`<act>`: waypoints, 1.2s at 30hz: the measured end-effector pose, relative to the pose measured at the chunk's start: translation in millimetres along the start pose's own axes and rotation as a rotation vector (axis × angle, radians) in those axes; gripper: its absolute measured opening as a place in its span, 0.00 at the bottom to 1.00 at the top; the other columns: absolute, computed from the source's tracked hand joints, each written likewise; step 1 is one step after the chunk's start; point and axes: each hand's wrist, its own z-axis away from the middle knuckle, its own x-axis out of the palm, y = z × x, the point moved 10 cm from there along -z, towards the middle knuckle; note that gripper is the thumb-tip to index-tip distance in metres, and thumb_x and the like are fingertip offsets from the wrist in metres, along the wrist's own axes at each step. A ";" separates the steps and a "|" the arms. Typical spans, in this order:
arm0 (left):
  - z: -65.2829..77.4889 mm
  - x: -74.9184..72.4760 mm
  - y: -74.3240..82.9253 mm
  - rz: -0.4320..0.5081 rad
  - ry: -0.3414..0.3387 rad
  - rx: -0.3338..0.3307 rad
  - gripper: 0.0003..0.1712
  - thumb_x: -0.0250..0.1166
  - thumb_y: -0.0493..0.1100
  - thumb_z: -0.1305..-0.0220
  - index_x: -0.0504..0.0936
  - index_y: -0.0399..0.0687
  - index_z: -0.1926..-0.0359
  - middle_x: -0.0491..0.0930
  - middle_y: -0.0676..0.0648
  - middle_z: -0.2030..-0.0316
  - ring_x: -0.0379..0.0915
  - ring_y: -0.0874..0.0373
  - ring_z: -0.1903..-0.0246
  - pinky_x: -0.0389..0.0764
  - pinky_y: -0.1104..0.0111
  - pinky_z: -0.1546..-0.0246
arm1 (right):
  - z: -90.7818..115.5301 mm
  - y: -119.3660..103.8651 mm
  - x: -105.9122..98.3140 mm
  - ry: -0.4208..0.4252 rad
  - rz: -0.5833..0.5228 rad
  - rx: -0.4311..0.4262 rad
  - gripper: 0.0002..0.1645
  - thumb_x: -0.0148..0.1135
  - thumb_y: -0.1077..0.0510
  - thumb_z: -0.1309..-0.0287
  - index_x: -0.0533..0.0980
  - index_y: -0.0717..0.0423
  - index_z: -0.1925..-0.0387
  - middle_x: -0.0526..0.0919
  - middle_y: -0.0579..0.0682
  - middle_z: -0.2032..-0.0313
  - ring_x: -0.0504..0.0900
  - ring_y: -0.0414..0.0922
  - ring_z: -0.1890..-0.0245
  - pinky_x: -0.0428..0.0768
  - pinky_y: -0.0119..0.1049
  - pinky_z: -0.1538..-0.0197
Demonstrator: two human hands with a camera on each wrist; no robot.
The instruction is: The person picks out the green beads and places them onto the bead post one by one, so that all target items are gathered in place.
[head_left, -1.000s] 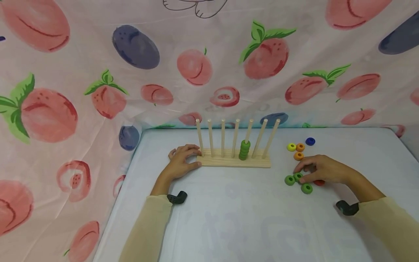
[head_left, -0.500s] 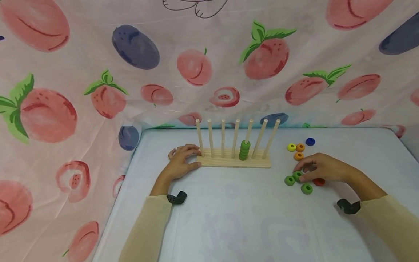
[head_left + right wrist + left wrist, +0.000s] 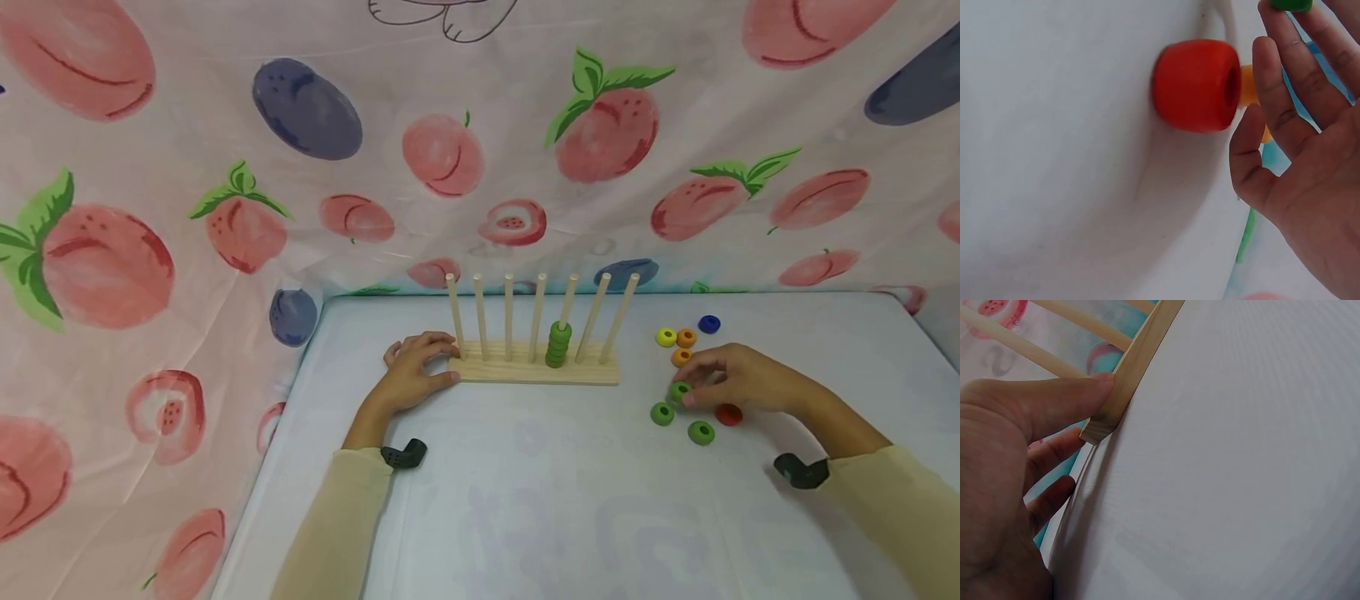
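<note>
My left hand (image 3: 414,371) grips the left end of a wooden peg stand (image 3: 480,371), thumb on the front edge of the base and fingers round the end and behind. Several upright pegs rise from it. Stacked green beads (image 3: 557,346) sit low on one peg right of the middle. Between thumb and fingertips my right hand (image 3: 742,379) pinches a green bead (image 3: 679,393), lifted a little; only its edge shows at the top of the right wrist view. A red bead (image 3: 1194,86) lies on the table under this hand.
Two more green beads lie near the right hand, one to the left (image 3: 662,414) and one in front (image 3: 701,432). Behind it are a yellow bead (image 3: 666,337), two orange beads (image 3: 686,337) and a blue bead (image 3: 708,324). A fruit-print cloth (image 3: 442,100) hangs behind the white table (image 3: 525,500).
My right hand has closed on the green bead and raised it slightly, uncovering more of the red bead. My left hand has stayed on the stand.
</note>
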 end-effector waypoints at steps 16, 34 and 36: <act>0.3 0.7 -1.1 0.005 -0.008 -0.003 0.19 0.73 0.53 0.37 0.85 0.60 0.46 0.73 0.53 0.33 0.58 0.46 0.30 0.32 0.39 0.30 | 1.0 -26.7 -13.8 0.054 -0.005 -0.083 0.18 0.74 0.48 0.40 0.83 0.48 0.50 0.88 0.47 0.51 0.82 0.35 0.56 0.83 0.31 0.56; 0.2 0.0 -1.1 0.005 0.000 0.000 0.18 0.73 0.53 0.37 0.84 0.61 0.46 0.73 0.53 0.33 0.58 0.46 0.30 0.31 0.38 0.30 | 1.4 -65.8 -34.8 0.185 0.090 -0.164 0.14 0.74 0.47 0.41 0.85 0.40 0.53 0.87 0.41 0.55 0.80 0.36 0.57 0.82 0.30 0.54; 0.3 0.4 -1.2 0.006 -0.004 -0.003 0.18 0.73 0.53 0.36 0.84 0.61 0.46 0.73 0.53 0.33 0.58 0.46 0.29 0.31 0.39 0.30 | 1.6 -70.4 -37.4 0.199 0.092 -0.173 0.14 0.74 0.47 0.40 0.85 0.40 0.53 0.87 0.40 0.56 0.80 0.37 0.57 0.82 0.31 0.54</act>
